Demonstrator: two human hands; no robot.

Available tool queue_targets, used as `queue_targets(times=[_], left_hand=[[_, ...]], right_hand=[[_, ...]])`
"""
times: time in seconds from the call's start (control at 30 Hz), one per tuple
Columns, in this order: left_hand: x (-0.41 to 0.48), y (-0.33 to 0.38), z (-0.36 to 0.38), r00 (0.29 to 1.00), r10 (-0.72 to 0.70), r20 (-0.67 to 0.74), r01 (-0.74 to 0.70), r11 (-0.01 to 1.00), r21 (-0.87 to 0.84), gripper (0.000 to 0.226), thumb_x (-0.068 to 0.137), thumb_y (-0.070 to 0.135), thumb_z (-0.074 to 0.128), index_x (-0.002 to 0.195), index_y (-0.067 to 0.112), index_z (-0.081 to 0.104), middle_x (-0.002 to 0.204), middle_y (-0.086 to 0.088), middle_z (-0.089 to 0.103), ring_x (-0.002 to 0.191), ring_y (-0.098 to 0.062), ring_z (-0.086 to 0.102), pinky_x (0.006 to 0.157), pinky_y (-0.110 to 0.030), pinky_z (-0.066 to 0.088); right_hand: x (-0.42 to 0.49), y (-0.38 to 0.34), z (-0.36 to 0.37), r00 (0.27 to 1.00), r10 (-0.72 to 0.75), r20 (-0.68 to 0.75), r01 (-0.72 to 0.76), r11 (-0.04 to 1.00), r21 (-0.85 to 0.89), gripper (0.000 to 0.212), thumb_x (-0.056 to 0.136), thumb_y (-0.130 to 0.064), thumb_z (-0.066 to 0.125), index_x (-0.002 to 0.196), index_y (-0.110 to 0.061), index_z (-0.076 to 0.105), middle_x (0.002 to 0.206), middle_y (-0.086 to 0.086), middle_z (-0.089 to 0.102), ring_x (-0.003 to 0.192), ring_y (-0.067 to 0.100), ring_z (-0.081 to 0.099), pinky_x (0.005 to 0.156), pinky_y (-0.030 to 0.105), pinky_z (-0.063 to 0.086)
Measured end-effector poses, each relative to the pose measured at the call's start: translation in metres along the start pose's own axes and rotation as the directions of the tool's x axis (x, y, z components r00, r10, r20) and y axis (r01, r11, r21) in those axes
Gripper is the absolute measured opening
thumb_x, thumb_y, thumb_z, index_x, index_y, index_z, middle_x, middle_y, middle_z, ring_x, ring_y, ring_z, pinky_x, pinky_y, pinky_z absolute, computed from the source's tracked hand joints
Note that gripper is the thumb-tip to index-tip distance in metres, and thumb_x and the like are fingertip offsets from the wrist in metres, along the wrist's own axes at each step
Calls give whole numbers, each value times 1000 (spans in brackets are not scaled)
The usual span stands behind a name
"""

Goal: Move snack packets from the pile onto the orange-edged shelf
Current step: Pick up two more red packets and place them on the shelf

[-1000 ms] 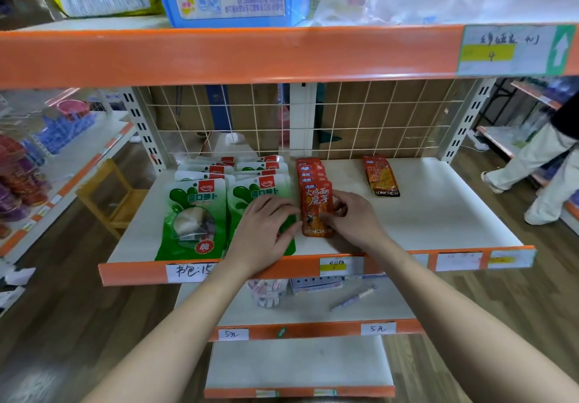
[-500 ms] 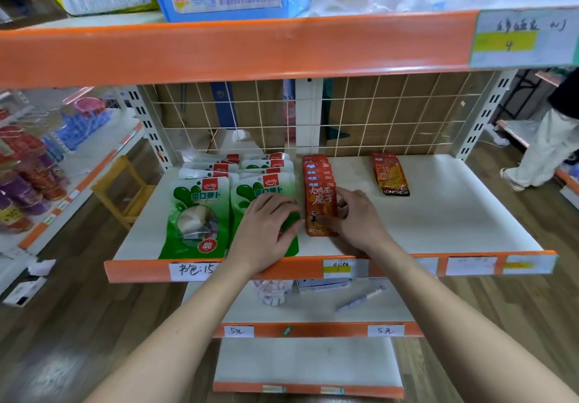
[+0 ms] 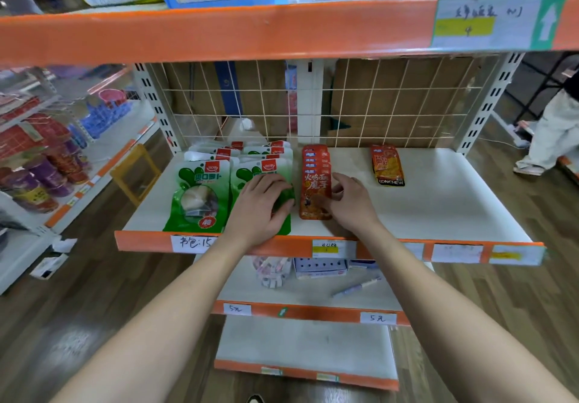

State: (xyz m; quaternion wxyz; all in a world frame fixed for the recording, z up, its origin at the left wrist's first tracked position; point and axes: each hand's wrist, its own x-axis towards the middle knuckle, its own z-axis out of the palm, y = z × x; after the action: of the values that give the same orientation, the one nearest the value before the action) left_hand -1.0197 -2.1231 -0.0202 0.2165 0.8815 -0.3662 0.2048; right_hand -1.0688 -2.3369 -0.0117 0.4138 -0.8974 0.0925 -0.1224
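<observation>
A red snack packet (image 3: 315,189) lies at the front of a row of like red packets on the orange-edged shelf (image 3: 147,242). My right hand (image 3: 351,205) pinches its right edge, fingers curled. Two rows of green packets (image 3: 197,195) lie to the left. My left hand (image 3: 260,205) rests flat on the front green packet of the right row (image 3: 250,170), just beside the red one. A lone orange packet (image 3: 387,166) lies further right, toward the back of the shelf.
The upper shelf edge (image 3: 219,32) hangs close overhead, and a wire grid (image 3: 376,105) closes the back. Bare white shelf extends right of the orange packet. A pen (image 3: 357,286) and a small box lie on the lower shelf. A person (image 3: 554,133) stands at the far right.
My left hand slid left off the red packet onto the green one beside it. My right hand stayed at the red packet's right edge.
</observation>
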Motion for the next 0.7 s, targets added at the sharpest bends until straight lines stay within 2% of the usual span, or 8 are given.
queue_targets(times=[0.07,0.13,0.3,0.47,0.6,0.7], left_hand=[[-2,2,-3,997,-72,0,72,997,6,36,95,38,52,113,11,68,121,-4,62,116,-26,55,99,-43,46],[-9,2,-8,990,-143,-8,143,990,-7,38,95,39,50,113,11,68,124,-4,61,118,-27,54,100,-44,45],[-38,-7,-34,983,-185,-2,185,981,55,40,96,40,45,120,14,65,127,-3,61,117,-27,54,97,-45,46],[-67,-46,-68,958,-288,-2,285,946,156,48,97,45,40,127,13,62,139,-7,56,127,-33,49,105,-50,42],[-100,-86,-106,930,-362,-61,366,900,237,45,100,42,47,136,15,56,146,-5,50,134,-29,43,110,-46,36],[-132,-119,-141,902,-418,-107,431,864,261,47,101,44,43,140,19,53,149,-5,49,137,-29,42,112,-46,34]], right_hand=[[-3,-3,-2,1000,4,-21,-4,1000,2,54,88,-40,73,134,-20,55,110,0,52,93,13,54,85,27,42],[-7,-6,-5,998,-9,-58,8,1000,-15,55,91,-40,70,137,-18,53,113,0,52,99,15,55,91,29,45],[-9,-24,-2,989,-115,-96,100,984,-147,49,96,-42,61,137,-18,51,124,6,57,114,23,56,90,28,41],[-17,-80,36,960,-281,4,275,934,-227,48,98,-41,56,141,-20,50,137,5,54,126,24,50,101,38,44],[-25,-141,97,883,-445,147,469,852,-235,52,101,-42,52,147,-17,46,146,7,49,137,25,41,112,37,34],[-28,-186,153,833,-498,241,547,809,-217,51,100,-39,54,144,-14,49,144,7,52,134,26,44,110,38,36]])
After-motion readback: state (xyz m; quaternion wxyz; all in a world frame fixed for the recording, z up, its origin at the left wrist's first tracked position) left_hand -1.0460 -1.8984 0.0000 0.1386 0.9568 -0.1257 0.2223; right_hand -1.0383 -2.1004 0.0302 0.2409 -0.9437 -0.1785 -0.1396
